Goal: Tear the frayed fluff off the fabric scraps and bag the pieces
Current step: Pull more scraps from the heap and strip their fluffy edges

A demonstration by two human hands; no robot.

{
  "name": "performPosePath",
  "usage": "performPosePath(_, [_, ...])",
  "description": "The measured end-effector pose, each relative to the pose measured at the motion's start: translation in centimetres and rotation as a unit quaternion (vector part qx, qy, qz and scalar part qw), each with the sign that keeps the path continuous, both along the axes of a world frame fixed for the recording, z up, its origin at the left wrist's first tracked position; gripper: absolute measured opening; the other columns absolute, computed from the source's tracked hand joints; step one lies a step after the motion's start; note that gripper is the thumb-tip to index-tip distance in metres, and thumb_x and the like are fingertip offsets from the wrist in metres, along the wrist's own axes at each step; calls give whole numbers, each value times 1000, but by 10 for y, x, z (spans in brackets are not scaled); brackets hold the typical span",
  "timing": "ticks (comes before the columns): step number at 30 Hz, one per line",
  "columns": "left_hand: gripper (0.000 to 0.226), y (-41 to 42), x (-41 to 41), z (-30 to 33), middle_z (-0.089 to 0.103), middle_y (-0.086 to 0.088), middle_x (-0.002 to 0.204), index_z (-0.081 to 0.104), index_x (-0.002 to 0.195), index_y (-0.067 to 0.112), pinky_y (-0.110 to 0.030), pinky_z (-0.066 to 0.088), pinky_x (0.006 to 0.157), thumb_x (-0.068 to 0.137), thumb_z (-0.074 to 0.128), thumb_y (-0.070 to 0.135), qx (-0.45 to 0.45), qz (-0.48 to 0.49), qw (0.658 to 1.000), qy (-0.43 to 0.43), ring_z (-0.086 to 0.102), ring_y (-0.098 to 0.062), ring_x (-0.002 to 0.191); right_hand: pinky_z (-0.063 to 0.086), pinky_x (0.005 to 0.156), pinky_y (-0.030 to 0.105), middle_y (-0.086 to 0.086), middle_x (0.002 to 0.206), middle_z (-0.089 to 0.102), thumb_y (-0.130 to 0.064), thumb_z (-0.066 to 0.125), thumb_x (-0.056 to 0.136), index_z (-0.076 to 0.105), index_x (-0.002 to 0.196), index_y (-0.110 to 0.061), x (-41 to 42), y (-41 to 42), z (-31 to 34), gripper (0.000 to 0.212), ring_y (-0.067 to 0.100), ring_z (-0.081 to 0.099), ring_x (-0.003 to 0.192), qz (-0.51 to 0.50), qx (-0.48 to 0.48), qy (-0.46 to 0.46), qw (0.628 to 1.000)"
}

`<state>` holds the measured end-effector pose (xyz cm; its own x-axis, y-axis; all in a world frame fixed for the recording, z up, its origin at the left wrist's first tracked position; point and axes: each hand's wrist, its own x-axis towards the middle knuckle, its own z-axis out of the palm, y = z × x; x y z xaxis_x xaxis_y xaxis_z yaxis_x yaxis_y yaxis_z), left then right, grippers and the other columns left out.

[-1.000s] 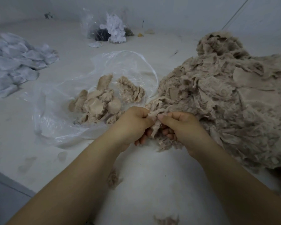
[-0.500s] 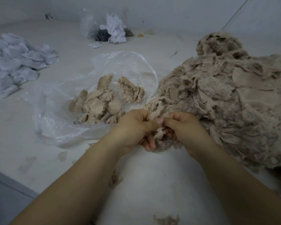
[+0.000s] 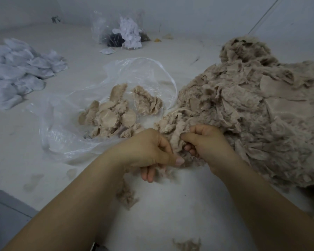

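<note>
Scrap (image 3: 176, 136), beige, frayed: pinched between left hand (image 3: 150, 151) and right hand (image 3: 207, 142), fingers of both clenched on it, at edge of heap (image 3: 252, 109). Bag (image 3: 91, 127) beside, holding pieces (image 3: 114, 116).

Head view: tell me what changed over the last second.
The left hand has pulled down and toward the person, away from the right hand, drawing frayed fluff off the scrap that both pinched together a second ago. The right hand has slid slightly right and still pinches the scrap against the tan pile. The clear bag, its bagged pieces and the white pile lie as before.
</note>
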<state>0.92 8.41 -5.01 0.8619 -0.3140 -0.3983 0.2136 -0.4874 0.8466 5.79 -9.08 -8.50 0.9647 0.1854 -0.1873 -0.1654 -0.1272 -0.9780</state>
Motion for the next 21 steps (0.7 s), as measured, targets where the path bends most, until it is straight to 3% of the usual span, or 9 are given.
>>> performPosePath(3, [45,-8,2,-2,68,-13,56,59,68,5,-22,41,35,76,81,44,62,77,993,-58,53,-20,32,41,41,15,-2,49,59,-9,68,88,58,64,-12,0,0,1,25,3,52,41,-4,7,2,1000])
performPosePath(6, [41,-15,4,-5,66,-10,52,54,70,7,-22,39,34,79,81,35,72,93,989,-87,52,-20,30,42,41,15,-2,49,59,-9,68,88,57,64,-13,1,-1,2,27,3,53,42,0,12,7,1000])
performPosePath(11, [28,-12,4,-12,62,-8,48,60,66,4,-22,39,35,91,69,14,38,111,990,-75,49,-17,31,42,41,16,-2,50,57,-9,66,90,56,68,-11,1,-2,1,24,4,51,42,-9,29,14,999])
performPosePath(14, [15,-1,3,-13,60,-9,49,68,74,-1,-21,38,36,88,68,4,18,77,996,-37,48,-15,32,42,41,16,-2,52,60,-3,58,90,63,73,-9,3,-3,1,19,3,51,42,-24,36,17,999])
performPosePath(17, [10,8,-2,-7,63,-11,52,70,80,1,-18,39,34,83,64,-8,-23,-31,999,38,50,-12,31,42,41,16,-2,52,60,-4,61,89,62,72,-9,3,-2,2,17,3,52,43,-19,33,17,999])
performPosePath(19, [8,7,-4,-3,65,-11,55,69,85,-1,-18,39,34,78,72,-2,-28,-56,997,47,51,-12,31,42,40,15,-3,49,59,-6,65,87,59,67,-12,2,-2,2,22,3,52,42,-12,23,13,1000])
performPosePath(21, [24,3,-1,-3,63,-11,54,66,84,-2,-19,38,34,75,83,13,-10,12,1000,5,49,-15,31,42,40,15,-4,48,58,-7,68,86,58,63,-14,1,-2,2,26,3,52,41,2,17,8,1000])
